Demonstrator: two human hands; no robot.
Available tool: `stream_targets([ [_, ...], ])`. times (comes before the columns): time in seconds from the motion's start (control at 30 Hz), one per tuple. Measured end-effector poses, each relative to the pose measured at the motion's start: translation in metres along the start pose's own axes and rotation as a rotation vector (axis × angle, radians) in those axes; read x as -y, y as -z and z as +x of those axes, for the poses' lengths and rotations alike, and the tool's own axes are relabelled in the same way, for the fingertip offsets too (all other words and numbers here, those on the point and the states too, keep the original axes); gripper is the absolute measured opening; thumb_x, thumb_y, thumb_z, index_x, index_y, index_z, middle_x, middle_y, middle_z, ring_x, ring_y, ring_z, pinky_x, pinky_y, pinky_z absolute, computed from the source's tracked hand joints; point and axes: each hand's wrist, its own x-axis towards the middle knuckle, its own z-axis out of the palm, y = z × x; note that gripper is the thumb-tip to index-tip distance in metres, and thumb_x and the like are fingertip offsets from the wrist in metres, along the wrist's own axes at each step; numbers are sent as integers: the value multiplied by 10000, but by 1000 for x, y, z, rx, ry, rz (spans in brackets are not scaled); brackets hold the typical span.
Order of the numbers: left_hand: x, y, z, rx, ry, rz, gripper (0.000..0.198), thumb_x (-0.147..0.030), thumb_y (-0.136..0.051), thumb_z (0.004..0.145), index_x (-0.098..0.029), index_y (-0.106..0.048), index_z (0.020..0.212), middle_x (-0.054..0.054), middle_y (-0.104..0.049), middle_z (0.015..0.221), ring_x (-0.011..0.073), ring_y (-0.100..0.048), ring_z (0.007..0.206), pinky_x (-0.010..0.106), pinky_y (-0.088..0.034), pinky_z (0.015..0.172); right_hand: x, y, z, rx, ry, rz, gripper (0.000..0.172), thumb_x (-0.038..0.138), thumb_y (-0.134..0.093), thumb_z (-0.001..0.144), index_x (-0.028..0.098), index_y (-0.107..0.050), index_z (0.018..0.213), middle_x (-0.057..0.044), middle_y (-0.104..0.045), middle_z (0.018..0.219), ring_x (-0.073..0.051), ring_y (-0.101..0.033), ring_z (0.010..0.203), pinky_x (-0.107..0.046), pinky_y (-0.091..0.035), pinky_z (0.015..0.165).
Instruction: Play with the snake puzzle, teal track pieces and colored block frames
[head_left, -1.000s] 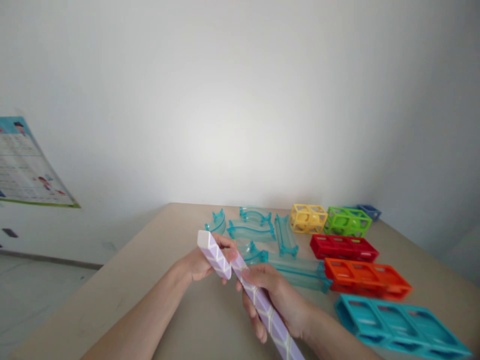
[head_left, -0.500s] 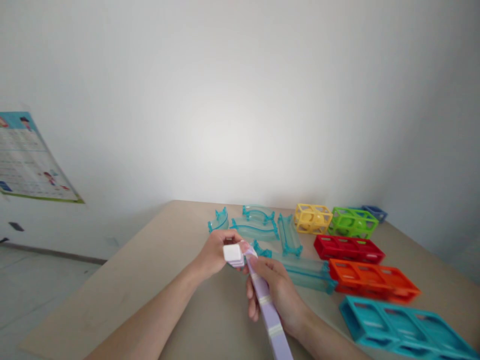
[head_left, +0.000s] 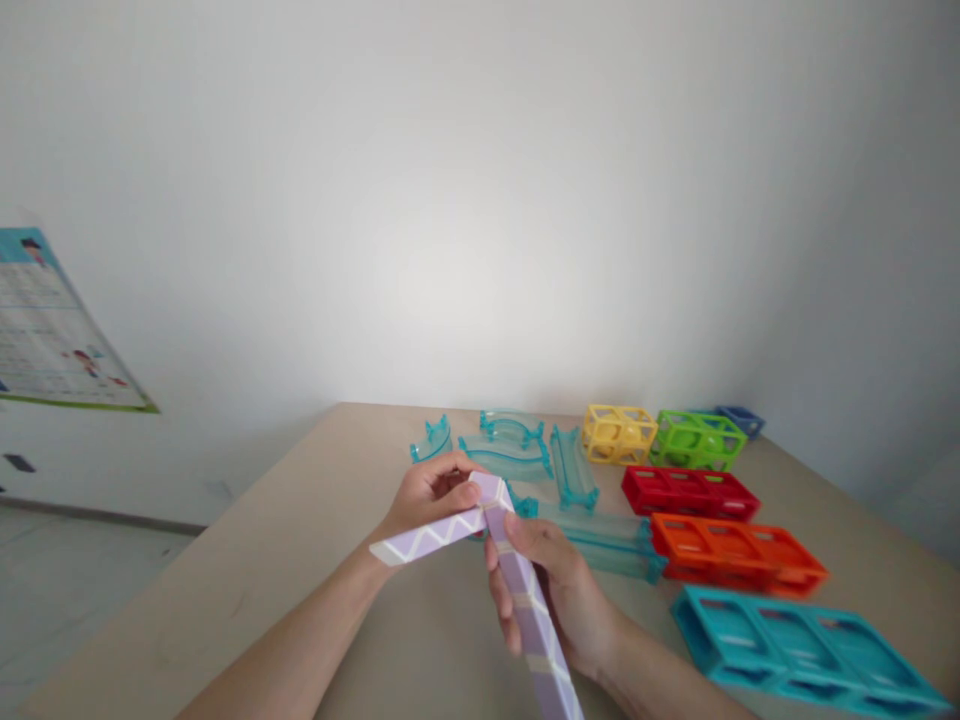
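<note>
A purple and white segmented stick (head_left: 534,622) is bent near its top, above the table. Its long part slopes down to the bottom edge of the view, while a shorter zigzag-patterned arm points left. My left hand (head_left: 431,495) pinches the stick at the bend, thumb on top. Closed around the long part just below the bend is my right hand (head_left: 559,575), its thumb on the upper face and fingers beneath.
Clear teal track pieces (head_left: 510,458) lie on the table (head_left: 300,510) beyond my hands. To the right stand yellow (head_left: 619,435), green (head_left: 697,440), red (head_left: 690,493), orange (head_left: 739,555) and teal (head_left: 810,650) frames. A poster (head_left: 60,320) hangs on the wall.
The stick's short part has turned: its white end faced me before, and now the arm extends to the left. My left thumb has shifted onto the bend. The view has shifted slightly.
</note>
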Motion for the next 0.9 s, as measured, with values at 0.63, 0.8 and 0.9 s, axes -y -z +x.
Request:
stream_targets([
  [0.63,-8,1,-9,378,285,-451,676,-579,-776,552,-79,-706,1001,134,-686,703,198,-618,504,248,-415,449,-7,1,-2,281,-194,232,538,672,-470,816,148,-570,746,54,-464,400,-93,-425,255,-181,-325,260],
  [0.8,-11,-5,-9,351,284,-484,677,-604,-792,492,-96,-715,931,122,-688,695,168,-595,472,237,-406,425,-9,0,-4,324,-207,264,528,668,-468,825,152,-578,794,56,-471,434,-91,-426,274,-187,-346,290],
  [0.9,-11,-6,-10,303,251,-519,599,-569,-814,486,-110,-733,862,145,-695,893,148,-607,524,225,-420,432,-11,-1,-5,350,-218,287,481,629,-492,835,156,-576,801,52,-482,458,-89,-438,286,-185,-358,303],
])
